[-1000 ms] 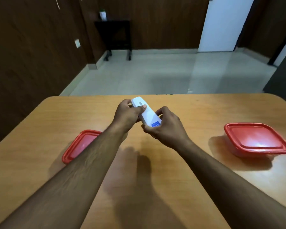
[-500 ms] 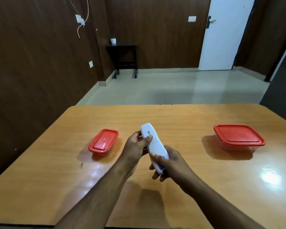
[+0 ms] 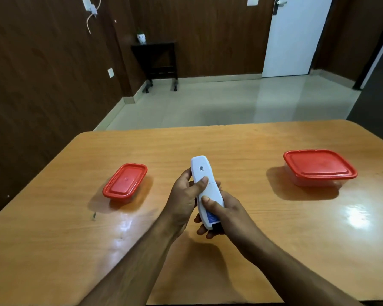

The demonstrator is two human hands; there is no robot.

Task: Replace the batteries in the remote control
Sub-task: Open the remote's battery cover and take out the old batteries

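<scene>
I hold the remote control [image 3: 205, 191] back-up above the table [image 3: 252, 146], pointing toward 12 o'clock. My left hand [image 3: 184, 199] clasps its upper half; my right hand [image 3: 224, 214] pinches the lower cover. Likely light, rigid, smooth plastic; grip the sides.

Evenly bright indoor light from overhead; white glare patches on the glossy table [image 3: 352, 217], soft shadows beneath both containers, wide-angle bending at the edges.
</scene>
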